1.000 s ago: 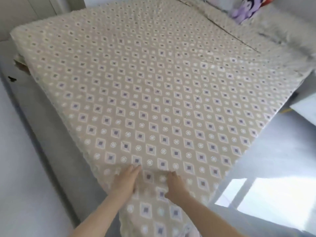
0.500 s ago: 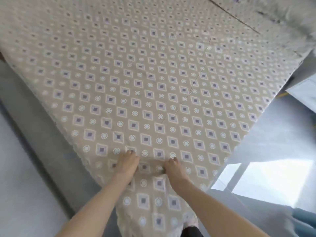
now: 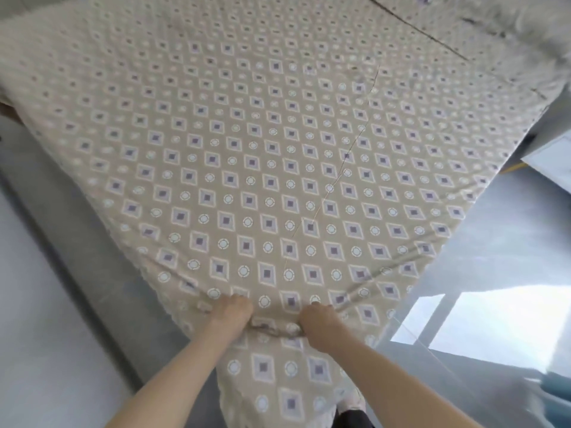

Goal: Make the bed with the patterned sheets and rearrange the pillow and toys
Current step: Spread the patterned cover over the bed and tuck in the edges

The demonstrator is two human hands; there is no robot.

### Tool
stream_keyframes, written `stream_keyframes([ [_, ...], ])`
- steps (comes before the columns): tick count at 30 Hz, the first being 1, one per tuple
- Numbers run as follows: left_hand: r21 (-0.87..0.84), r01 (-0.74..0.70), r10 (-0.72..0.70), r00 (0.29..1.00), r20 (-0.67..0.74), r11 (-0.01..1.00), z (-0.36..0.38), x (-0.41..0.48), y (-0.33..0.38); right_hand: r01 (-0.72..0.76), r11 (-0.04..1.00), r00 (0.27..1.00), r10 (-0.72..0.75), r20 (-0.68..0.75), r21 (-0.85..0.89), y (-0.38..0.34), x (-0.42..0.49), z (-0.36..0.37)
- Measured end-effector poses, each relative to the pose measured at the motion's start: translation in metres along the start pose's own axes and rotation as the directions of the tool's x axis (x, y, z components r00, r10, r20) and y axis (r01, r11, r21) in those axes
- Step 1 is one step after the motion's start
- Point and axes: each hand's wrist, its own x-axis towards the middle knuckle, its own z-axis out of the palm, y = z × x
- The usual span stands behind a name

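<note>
Left hand (image 3: 231,313) and right hand (image 3: 318,322) both clenched on the patterned sheet (image 3: 278,156) at the bed corner; fabric bunched between the 2.

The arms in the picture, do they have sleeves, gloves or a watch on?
No. The left hand and the right hand are bare: no gloves, and no rings show. The left forearm and the right forearm are bare down to the picture's bottom edge, with no sleeves, watch or bracelet in sight.
</note>
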Motion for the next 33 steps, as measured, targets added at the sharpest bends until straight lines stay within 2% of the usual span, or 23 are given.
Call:
stream_keyframes([
  [6,-0.011,-0.036,0.037,0.996,0.084,0.999,0.006,0.003,-0.004,0.055,0.997,0.996,-0.058,0.070,0.046,0.007,-0.001,-0.001],
  [9,-0.018,-0.020,0.021,0.997,0.079,1.000,0.008,0.004,0.003,0.014,0.998,1.000,-0.015,0.009,0.057,0.002,0.000,0.008],
  [13,-0.070,0.014,-0.023,0.993,-0.116,0.997,0.031,-0.011,0.019,-0.022,0.984,0.991,0.044,-0.124,0.176,0.000,-0.012,0.021],
  [15,-0.127,-0.068,0.035,0.970,-0.242,0.990,0.044,-0.032,0.026,0.043,0.972,0.986,-0.005,-0.166,0.230,0.002,-0.024,0.030],
  [17,-0.139,-0.171,0.117,0.937,-0.328,0.975,0.052,-0.051,0.034,0.137,0.955,0.987,-0.108,-0.121,0.262,0.002,-0.039,0.042],
  [20,-0.130,-0.218,0.193,0.965,-0.178,0.967,0.068,-0.067,0.043,0.194,0.949,0.981,-0.187,-0.051,0.250,-0.002,-0.055,0.061],
  [21,-0.104,-0.208,0.185,0.964,-0.190,0.973,0.070,-0.071,0.045,0.182,0.954,0.983,-0.176,-0.049,0.238,-0.004,-0.056,0.066],
  [23,-0.044,-0.180,0.174,0.977,-0.124,0.983,0.071,-0.073,0.047,0.169,0.972,0.985,-0.160,-0.067,0.165,-0.009,-0.054,0.072],
  [25,-0.034,-0.148,0.140,0.977,-0.160,0.988,0.066,-0.073,0.051,0.164,0.981,0.986,-0.161,-0.041,0.106,-0.015,-0.051,0.075],
  [26,-0.039,-0.135,0.131,0.987,-0.095,0.990,0.066,-0.069,0.053,0.168,0.982,0.986,-0.166,-0.027,0.085,-0.017,-0.050,0.077],
  [29,0.037,-0.187,0.189,0.980,-0.058,0.982,0.082,-0.056,0.056,0.190,0.981,0.981,-0.191,0.023,0.038,-0.020,-0.046,0.084],
  [31,0.056,-0.183,0.185,0.982,-0.037,0.982,0.088,-0.050,0.057,0.199,0.979,0.980,-0.198,-0.032,0.034,-0.022,-0.045,0.085],
  [33,-0.015,-0.151,0.151,0.986,0.071,0.988,0.087,-0.049,0.058,0.206,0.977,0.976,-0.201,-0.080,0.057,-0.023,-0.047,0.087],
])
